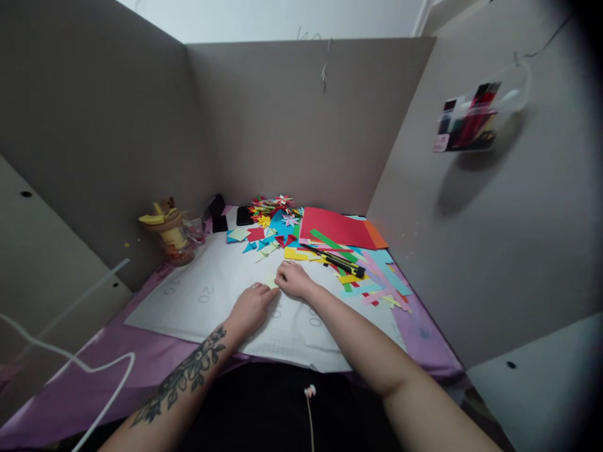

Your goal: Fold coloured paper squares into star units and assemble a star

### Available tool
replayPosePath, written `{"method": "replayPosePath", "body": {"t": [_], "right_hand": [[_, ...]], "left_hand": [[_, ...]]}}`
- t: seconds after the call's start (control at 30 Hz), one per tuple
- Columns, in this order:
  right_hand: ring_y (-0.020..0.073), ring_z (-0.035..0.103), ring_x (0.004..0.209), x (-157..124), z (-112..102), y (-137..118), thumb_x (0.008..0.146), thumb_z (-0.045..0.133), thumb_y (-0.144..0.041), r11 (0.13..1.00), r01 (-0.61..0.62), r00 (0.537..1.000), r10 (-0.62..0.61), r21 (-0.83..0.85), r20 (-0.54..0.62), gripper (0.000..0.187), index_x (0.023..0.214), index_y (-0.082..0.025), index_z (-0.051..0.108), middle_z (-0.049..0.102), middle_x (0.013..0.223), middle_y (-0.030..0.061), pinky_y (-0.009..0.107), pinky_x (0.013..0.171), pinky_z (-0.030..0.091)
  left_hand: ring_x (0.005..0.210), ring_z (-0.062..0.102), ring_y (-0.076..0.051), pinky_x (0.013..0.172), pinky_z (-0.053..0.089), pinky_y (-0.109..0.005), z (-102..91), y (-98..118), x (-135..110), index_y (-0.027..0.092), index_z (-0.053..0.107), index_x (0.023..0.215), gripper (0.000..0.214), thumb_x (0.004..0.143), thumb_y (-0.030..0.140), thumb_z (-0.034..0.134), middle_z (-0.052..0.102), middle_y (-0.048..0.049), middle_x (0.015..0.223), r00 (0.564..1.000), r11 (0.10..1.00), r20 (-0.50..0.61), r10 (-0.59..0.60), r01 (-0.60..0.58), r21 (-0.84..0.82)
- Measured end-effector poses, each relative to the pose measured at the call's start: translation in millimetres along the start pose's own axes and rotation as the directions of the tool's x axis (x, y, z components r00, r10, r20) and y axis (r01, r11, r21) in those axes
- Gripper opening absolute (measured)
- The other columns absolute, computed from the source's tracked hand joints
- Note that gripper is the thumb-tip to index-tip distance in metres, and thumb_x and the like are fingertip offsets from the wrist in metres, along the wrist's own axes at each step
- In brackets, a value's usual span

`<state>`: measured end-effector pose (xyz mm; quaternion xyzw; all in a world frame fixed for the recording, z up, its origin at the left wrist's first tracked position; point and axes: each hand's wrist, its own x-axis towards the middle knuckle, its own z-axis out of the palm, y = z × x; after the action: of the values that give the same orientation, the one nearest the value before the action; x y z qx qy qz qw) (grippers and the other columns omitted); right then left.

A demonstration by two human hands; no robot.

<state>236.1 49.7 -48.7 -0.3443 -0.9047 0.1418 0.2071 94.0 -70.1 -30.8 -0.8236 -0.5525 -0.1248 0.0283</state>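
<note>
A small piece of pale yellow paper (pixel 270 282) lies on the white sheet, between my two hands and partly hidden by them. My left hand (pixel 253 306) is closed at the paper's near left side, its index finger reaching toward my other hand. My right hand (pixel 293 279) is curled, with thumb and fingertips pinched at the paper's right edge. Beyond the hands lie small folded blue paper triangles (pixel 249 247), a red paper square (pixel 255 234) and several star-shaped paper pieces (pixel 291 220).
A black and yellow cutter knife (pixel 346 263) rests among coloured paper strips (pixel 387 273) on the right, near a red sheet (pixel 336 227). A decorated cup (pixel 175 242) stands at left. Grey panels (pixel 301 119) enclose the table. A white cable (pixel 108 364) crosses the lower left.
</note>
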Motion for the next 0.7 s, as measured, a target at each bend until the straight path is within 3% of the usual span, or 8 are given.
{"method": "replayPosePath", "body": {"t": [0.5,0.7], "right_hand": [[0.0160,0.047,0.082,0.2,1.7,-1.4,0.079,0.055,-0.022,1.000,-0.024,1.000,0.024,-0.017,-0.013,0.011,0.070,-0.017,0.060,0.057,0.083,0.0034,0.027,0.074,0.033],[0.0184,0.046,0.087,-0.3,1.6,-2.8,0.080,0.054,-0.024,0.997,-0.026,0.999,0.024,-0.069,-0.021,0.010,0.075,-0.017,0.059,0.057,0.087,0.0051,0.030,0.076,0.033]], "left_hand": [[0.086,0.052,-0.019,0.079,0.041,-0.031,0.4,0.1,0.0,0.021,0.061,0.105,0.036,0.078,0.006,0.043,0.060,-0.0059,0.083,1.000,0.999,0.007,0.023,-0.023,0.025],[0.084,0.052,-0.019,0.078,0.041,-0.031,-2.1,3.1,-1.0,0.019,0.064,0.093,0.025,0.079,0.009,0.046,0.060,-0.0066,0.081,1.000,0.998,0.018,0.023,-0.024,0.050]]}}
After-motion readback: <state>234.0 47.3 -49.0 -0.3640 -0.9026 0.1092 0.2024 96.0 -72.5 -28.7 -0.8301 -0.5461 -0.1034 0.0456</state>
